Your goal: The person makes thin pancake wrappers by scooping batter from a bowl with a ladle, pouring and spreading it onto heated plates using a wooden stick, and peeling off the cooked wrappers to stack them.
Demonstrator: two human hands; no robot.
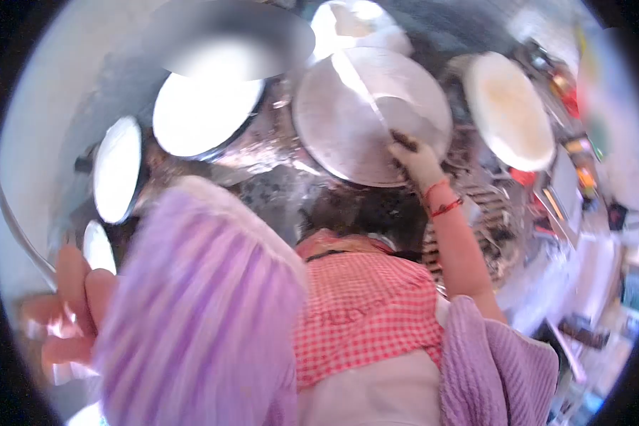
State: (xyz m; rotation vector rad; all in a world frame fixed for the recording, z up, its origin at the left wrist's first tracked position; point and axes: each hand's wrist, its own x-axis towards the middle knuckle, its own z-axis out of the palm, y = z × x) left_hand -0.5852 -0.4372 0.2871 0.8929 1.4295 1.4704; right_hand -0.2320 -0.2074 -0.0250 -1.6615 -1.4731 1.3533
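At the far left edge is my left hand (71,309), close to the camera, with bent fingers. A thin curved rod (23,245) runs down to it; what the fingers hold is too blurred to make out. My right hand (417,165), with red bands on its wrist, reaches over the large round metal pan (334,128). Its fingers are closed round the dark end of a long pale utensil (358,85) that crosses the pan. The pan's contents are too blurred to tell.
Oval-looking white surfaces (209,113) (117,170) lie left of the pan, a stained pale one (510,110) right of it. A ribbed round rack or basket (486,220) is near my right forearm. Small blurred items stand farther right. A purple sleeve hides the lower left.
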